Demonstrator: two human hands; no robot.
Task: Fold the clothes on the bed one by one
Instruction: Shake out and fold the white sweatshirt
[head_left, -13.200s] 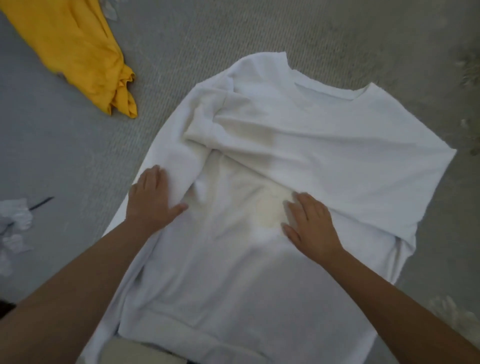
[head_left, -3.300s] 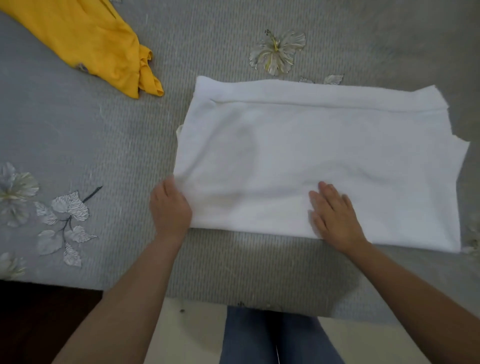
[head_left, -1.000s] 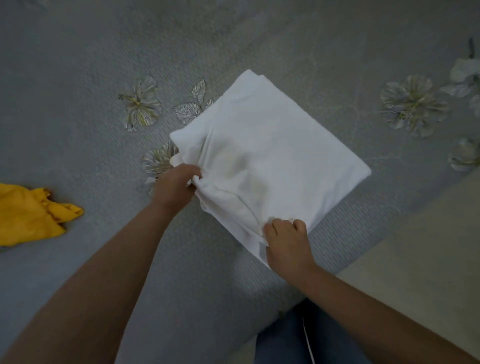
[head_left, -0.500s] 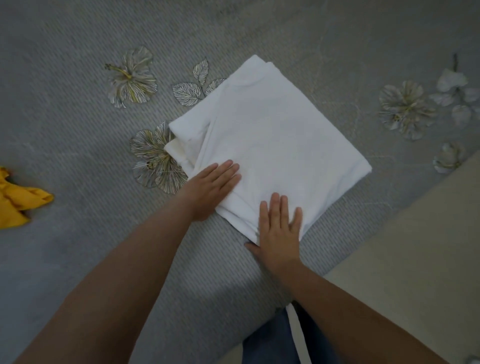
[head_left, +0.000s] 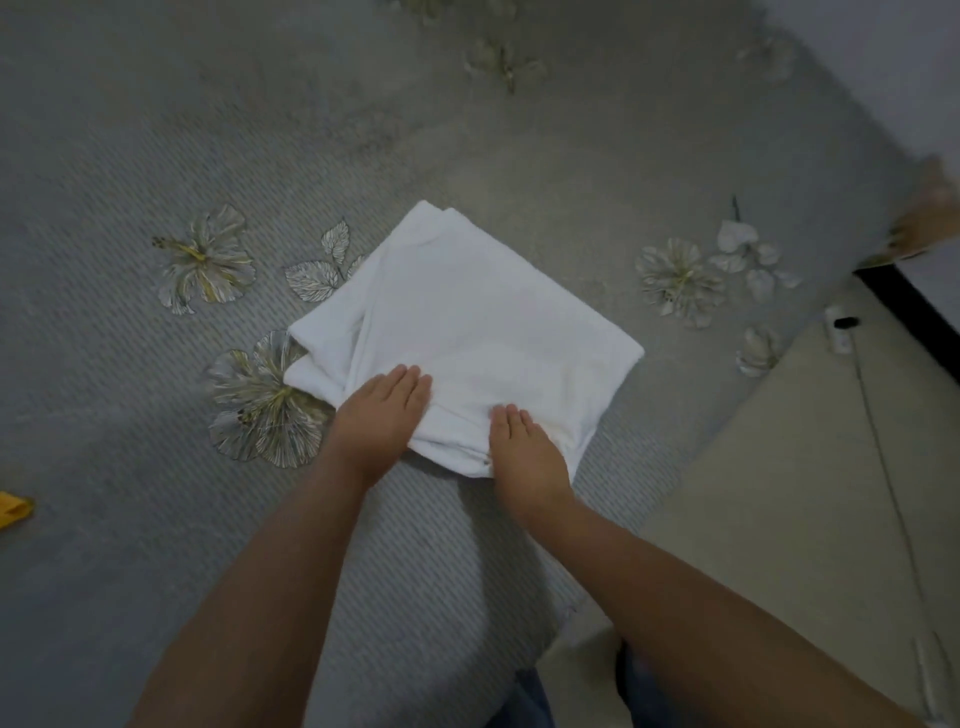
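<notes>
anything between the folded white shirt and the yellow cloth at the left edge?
Head view: only bedspread with a printed flower between white shirt and yellow cloth.

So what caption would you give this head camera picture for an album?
Both hands, left and right, press flat on a folded white garment on the grey flowered bedspread.

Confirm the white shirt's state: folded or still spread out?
Folded. The white shirt lies on the bed as a compact layered rectangle, stacked edges showing, with the left hand and right hand flat on it.
</notes>
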